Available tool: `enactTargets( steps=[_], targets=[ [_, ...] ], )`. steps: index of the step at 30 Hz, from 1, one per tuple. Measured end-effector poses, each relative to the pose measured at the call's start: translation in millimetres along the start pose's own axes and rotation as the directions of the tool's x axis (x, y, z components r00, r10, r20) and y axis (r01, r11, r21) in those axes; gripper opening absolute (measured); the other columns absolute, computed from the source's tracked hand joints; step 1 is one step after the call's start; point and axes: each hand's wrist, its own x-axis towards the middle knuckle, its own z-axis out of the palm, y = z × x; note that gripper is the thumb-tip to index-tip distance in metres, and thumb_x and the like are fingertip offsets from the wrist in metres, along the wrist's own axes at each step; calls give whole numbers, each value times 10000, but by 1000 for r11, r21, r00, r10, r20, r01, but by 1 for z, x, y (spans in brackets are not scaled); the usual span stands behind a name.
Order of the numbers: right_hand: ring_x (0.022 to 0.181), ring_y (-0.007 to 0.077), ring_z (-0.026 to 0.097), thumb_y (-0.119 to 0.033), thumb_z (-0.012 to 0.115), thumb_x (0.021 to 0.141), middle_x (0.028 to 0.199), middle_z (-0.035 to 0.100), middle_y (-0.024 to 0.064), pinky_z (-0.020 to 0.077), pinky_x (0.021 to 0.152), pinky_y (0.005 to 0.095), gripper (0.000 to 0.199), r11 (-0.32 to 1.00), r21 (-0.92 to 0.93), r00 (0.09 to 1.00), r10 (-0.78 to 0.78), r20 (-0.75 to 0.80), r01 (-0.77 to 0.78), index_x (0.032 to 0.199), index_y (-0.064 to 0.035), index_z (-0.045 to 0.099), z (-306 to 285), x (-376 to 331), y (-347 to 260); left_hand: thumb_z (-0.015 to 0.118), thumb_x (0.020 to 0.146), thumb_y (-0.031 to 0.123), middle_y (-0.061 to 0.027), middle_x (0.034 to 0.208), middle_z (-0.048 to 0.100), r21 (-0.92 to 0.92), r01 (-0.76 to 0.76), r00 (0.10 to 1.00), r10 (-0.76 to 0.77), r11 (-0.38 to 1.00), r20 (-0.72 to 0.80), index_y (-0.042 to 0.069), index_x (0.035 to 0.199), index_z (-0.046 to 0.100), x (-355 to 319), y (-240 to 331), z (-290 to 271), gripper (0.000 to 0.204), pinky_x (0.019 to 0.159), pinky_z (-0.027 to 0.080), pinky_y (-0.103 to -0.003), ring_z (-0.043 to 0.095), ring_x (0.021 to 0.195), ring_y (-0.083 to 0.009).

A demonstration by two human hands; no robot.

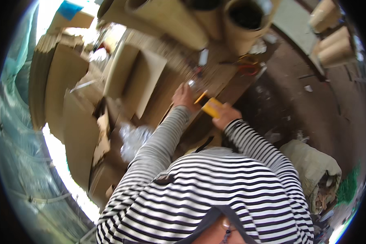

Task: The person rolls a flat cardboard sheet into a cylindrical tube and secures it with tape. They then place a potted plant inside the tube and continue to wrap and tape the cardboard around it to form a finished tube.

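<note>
My right hand point(227, 116) is closed around a yellow-handled tool point(212, 107) with a dark middle and a narrow yellow-orange end; blur hides its exact kind. That end points left, close to my left wrist. My left hand point(183, 98) lies on the brown cardboard-like work surface point(221, 79), fingers stretched forward. Beside its fingertips is a small clear, shiny thing point(194, 85), too blurred to name. Farther ahead on the surface lie a small white piece point(203, 57) and a pair of scissors with orange-red handles point(248, 70).
Large cardboard tubes point(168, 20) stand or lean at the far side, one holding dark material point(245, 16). Cardboard sheets point(67, 81) and an open box point(124, 77) crowd the left. Clear plastic point(135, 140) lies by my left forearm. A pale sack point(311, 164) sits at right.
</note>
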Motion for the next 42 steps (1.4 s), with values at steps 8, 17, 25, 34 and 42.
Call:
enactTargets(
  steps=[8, 17, 25, 34, 42],
  targets=[
    [1094, 332, 685, -267, 684, 851, 1224, 680, 168, 566, 919, 453, 546, 998, -13, 990, -54, 133, 56, 1388, -249, 587, -40, -7, -7, 1000, 494, 450, -176, 1610, 338, -3, 82, 996, -82, 997, 22, 100, 1562, 280, -7, 13, 18, 1336, 1198, 371, -422, 351, 1485, -327],
    [1017, 340, 705, -279, 693, 857, 1122, 705, 190, 576, 881, 447, 670, 994, -105, 984, -20, 176, 39, 1500, -274, 505, -22, 3, -5, 988, 550, 437, -191, 1621, 308, 43, 79, 997, -80, 996, 21, 87, 1594, 215, -21, 15, 14, 1345, 1204, 354, -430, 346, 1482, -330],
    [1044, 339, 692, -315, 684, 876, 1178, 677, 192, 568, 891, 445, 679, 989, -137, 978, -19, 209, 49, 1520, -307, 471, -28, 3, -15, 976, 566, 486, -162, 1641, 275, 85, 121, 990, -126, 989, 56, 79, 1603, 188, -22, 12, 10, 1364, 1236, 297, -413, 303, 1503, -312],
    [1056, 343, 710, -300, 708, 868, 1187, 712, 182, 572, 899, 459, 662, 991, -127, 979, -22, 203, 48, 1500, -296, 513, -37, -1, -4, 983, 558, 474, -158, 1630, 300, 85, 148, 988, -151, 985, 22, 79, 1594, 219, -24, 25, 16, 1347, 1221, 327, -416, 328, 1491, -317],
    [929, 396, 703, -380, 639, 801, 1015, 732, 167, 578, 849, 516, 520, 988, -32, 980, -145, 134, 150, 1315, -312, 598, -87, -28, -28, 876, 724, 320, -126, 1350, 634, -77, 342, 931, -326, 937, 166, 155, 1409, 529, -10, 49, -43, 785, 1048, 516, -459, 591, 1283, -343]
  ],
)
